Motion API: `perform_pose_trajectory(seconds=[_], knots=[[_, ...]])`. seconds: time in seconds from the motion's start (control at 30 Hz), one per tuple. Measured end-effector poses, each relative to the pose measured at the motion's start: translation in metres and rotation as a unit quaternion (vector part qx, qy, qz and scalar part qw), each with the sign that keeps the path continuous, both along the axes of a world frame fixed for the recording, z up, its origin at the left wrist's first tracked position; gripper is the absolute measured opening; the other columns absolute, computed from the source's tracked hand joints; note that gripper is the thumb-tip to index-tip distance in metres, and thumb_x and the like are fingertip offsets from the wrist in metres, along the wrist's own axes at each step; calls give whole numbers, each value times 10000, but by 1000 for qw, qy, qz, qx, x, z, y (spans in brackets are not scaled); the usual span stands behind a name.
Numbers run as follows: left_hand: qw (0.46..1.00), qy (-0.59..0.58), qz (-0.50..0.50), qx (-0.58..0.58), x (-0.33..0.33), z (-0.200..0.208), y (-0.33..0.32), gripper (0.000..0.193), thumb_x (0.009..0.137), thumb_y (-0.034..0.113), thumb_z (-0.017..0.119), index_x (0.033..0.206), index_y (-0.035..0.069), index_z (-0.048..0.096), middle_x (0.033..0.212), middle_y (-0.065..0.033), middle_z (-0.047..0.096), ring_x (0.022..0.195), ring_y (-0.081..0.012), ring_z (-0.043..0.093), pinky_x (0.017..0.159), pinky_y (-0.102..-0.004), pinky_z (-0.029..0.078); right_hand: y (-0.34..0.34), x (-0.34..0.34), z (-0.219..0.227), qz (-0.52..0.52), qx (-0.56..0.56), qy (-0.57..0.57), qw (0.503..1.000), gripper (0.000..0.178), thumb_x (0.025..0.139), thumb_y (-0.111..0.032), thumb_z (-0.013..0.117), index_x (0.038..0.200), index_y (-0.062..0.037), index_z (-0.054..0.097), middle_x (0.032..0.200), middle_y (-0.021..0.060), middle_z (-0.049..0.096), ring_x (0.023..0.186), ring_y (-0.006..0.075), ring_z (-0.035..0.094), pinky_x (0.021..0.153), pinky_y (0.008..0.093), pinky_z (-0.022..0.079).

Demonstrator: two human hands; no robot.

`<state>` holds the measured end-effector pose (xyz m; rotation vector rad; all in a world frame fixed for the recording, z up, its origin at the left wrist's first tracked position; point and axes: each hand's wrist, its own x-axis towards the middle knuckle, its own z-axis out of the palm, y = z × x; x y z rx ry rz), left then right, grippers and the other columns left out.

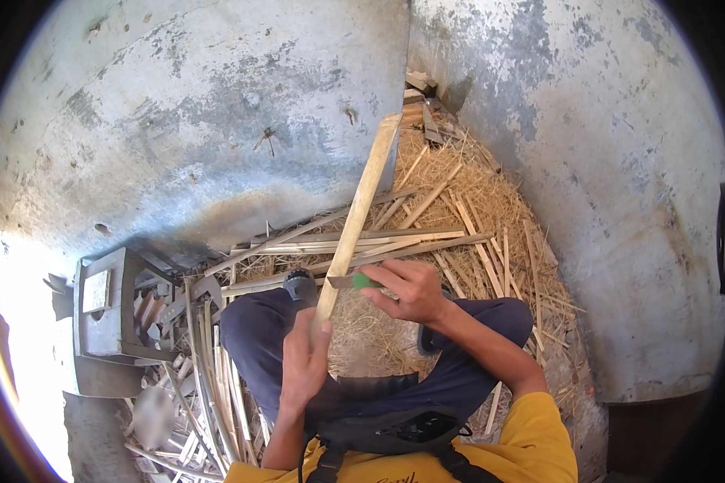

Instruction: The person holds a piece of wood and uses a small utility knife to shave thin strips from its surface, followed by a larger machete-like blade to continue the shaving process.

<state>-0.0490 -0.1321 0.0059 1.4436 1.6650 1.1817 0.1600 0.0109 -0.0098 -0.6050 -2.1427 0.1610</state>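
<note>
My left hand is closed around the lower end of a long, flat strip of pale wood, probably split bamboo. The strip slants up and away to the right, its far end in front of the grey wall. In my right hand is a knife with a green handle. Its short, dark blade points left and meets the strip a little above my left hand. My fingers hide part of the handle.
Long split strips lie across the floor beyond my feet, among straw-like shavings. More strips lean at my left, near a weathered wooden box. Worn grey walls rise in front and at right.
</note>
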Motion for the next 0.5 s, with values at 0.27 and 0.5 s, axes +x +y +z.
perform_pose_trajectory(seconds=[0.27, 0.5], knots=[[999, -3, -6, -46, -2, -3, -8, 290, 1124, 237, 558, 1235, -25, 613, 776, -168, 613, 687, -283, 584, 674, -413, 465, 9, 9, 7, -40, 5, 4, 999, 261, 956, -287, 785, 1137, -99, 774, 813, 46, 693, 621, 230, 673, 563, 370, 535], [996, -31, -10, -82, -6, -13, -34, 267, 1121, 212, 566, 1237, -24, 617, 766, -145, 594, 691, -228, 565, 667, -389, 456, 37, 25, 9, -83, -39, 21, 996, 288, 1007, -295, 740, 1169, -60, 778, 975, 89, 793, 748, 237, 764, 627, 354, 589]])
